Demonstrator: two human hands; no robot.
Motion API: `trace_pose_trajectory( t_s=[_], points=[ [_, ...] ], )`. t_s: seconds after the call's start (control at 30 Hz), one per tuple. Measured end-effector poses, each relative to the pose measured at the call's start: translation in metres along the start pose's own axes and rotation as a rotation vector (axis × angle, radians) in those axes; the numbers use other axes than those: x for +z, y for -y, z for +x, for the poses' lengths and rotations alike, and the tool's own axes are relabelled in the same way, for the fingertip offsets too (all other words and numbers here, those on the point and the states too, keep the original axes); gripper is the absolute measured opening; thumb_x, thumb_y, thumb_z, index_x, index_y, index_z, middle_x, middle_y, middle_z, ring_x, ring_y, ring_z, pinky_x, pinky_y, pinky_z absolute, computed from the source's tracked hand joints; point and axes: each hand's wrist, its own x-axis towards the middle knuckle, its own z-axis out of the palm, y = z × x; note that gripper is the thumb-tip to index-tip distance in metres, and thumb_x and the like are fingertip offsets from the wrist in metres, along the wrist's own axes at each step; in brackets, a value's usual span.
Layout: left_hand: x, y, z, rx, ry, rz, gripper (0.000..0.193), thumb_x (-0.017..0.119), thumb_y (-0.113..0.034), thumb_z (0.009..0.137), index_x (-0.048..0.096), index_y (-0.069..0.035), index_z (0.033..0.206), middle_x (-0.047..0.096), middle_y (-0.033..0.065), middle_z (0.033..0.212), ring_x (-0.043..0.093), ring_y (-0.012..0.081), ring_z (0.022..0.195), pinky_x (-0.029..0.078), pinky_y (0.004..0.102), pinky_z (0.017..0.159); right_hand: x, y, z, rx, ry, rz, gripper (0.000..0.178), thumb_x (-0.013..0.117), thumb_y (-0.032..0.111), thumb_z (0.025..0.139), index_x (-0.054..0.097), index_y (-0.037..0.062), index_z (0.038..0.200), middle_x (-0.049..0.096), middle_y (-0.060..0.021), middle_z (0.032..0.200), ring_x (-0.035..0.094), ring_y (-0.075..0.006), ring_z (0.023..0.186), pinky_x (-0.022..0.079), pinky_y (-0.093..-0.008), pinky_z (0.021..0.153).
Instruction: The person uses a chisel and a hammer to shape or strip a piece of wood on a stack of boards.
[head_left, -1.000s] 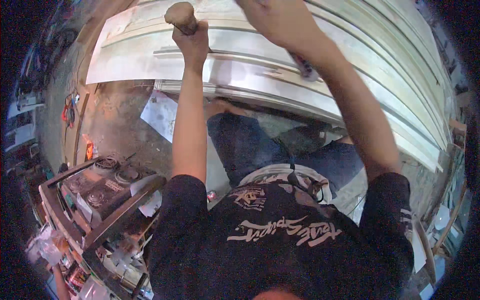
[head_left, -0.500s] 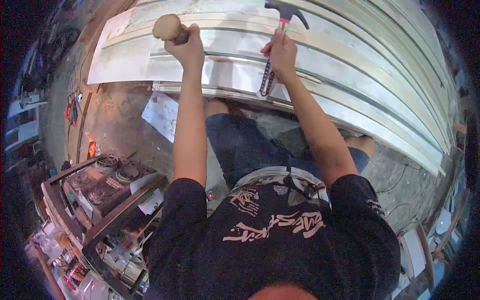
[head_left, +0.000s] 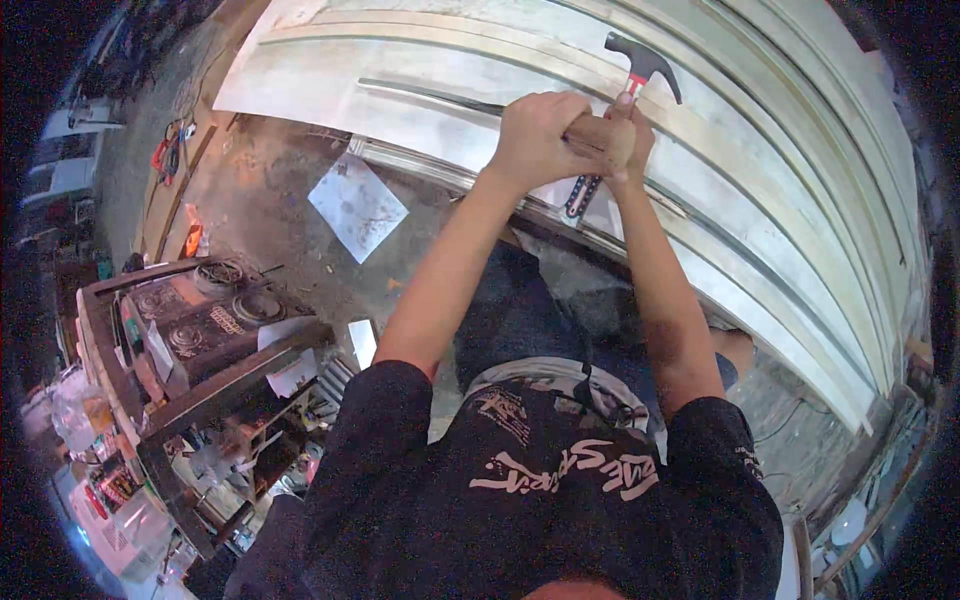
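Note:
My left hand (head_left: 540, 135) is closed round a short, thick brown wooden piece with a pale blunt end (head_left: 600, 138); its exact kind I cannot make out. That pale end lies across my right hand (head_left: 638, 150), at its fingers or just in front of them. In my right hand is a claw hammer (head_left: 642, 66), gripped by the handle, its black head pointing away from me and a red band below it. The patterned lower handle shows under the hand. Both hands are over a white work surface (head_left: 330, 90) with long wooden strips (head_left: 450, 40) on it.
Low on the left stands a dark wooden frame (head_left: 215, 385) holding a dusty box with round parts. A white sheet (head_left: 358, 208) lies on the floor left of my legs. Farther left are red-handled tools (head_left: 165, 155) and an orange object (head_left: 193, 236). Clutter fills the lower left.
My left hand has swung right with the wooden piece, from well apart to against or over the right hand. The hammer sits lower and farther right in view, and the view itself has shifted.

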Motion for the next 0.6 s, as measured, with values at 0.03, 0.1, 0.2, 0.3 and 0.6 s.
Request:
trace_pose_trajectory(
  t_s=[0.03, 0.1, 0.2, 0.3, 0.6],
  points=[
    [0.001, 0.003, -0.003, -0.006, 0.079, 0.084, 0.044, 0.086, -0.038, 0.054, 0.062, -0.01, 0.078, 0.064, 0.01, 0.077, 0.064, 0.0305, 0.07, 0.05, 0.0388, 0.065, 0.0, 0.01, -0.003, -0.012, 0.015, -0.122, 0.06, 0.043, 0.051, 0.1, 0.058, 0.0009, 0.072, 0.059, -0.0137, 0.061, 0.055, -0.0249, 0.056, 0.045, -0.0406, 0.056],
    [0.005, 0.013, -0.011, 0.004, 0.074, 0.108, 0.04, 0.084, -0.037, 0.057, 0.062, -0.01, 0.078, 0.064, 0.0097, 0.076, 0.063, 0.0315, 0.069, 0.05, 0.0391, 0.065, 0.004, 0.018, -0.007, -0.025, 0.036, -0.244, 0.058, 0.043, 0.049, 0.101, 0.058, 0.0008, 0.072, 0.059, -0.0141, 0.062, 0.056, -0.0255, 0.057, 0.046, -0.0411, 0.057],
    [0.012, 0.019, -0.003, -0.005, 0.041, 0.076, 0.032, 0.081, -0.028, 0.06, 0.061, -0.011, 0.079, 0.062, 0.0081, 0.073, 0.063, 0.0295, 0.068, 0.05, 0.0388, 0.064, 0.0, 0.021, 0.0, 0.093, 0.072, -0.304, 0.057, 0.041, 0.045, 0.102, 0.057, 0.0002, 0.071, 0.06, -0.0149, 0.063, 0.06, -0.029, 0.06, 0.047, -0.0427, 0.059],
    [0.003, 0.035, 0.005, -0.221, -0.351, -0.218, 0.017, 0.074, -0.012, 0.069, 0.065, -0.007, 0.083, 0.06, 0.0032, 0.071, 0.06, 0.0186, 0.068, 0.049, 0.0327, 0.068, -0.003, 0.019, -0.002, 0.106, 0.118, -0.096, 0.055, 0.041, 0.043, 0.102, 0.056, -0.0014, 0.073, 0.059, -0.0155, 0.059, 0.065, -0.0299, 0.058, 0.048, -0.0433, 0.058],
    [-0.134, 0.169, 0.008, -1.009, -0.949, -1.309, 0.03, 0.059, -0.028, 0.085, 0.039, -0.019, 0.063, 0.036, -0.0065, 0.052, 0.03, 0.0098, 0.042, 0.028, 0.0263, 0.044, -0.004, 0.018, -0.003, 0.039, 0.135, -0.104, 0.054, 0.041, 0.044, 0.102, 0.052, 0.003, 0.069, 0.054, -0.0066, 0.056, 0.059, -0.0163, 0.051, 0.048, -0.0314, 0.052]
  ],
)
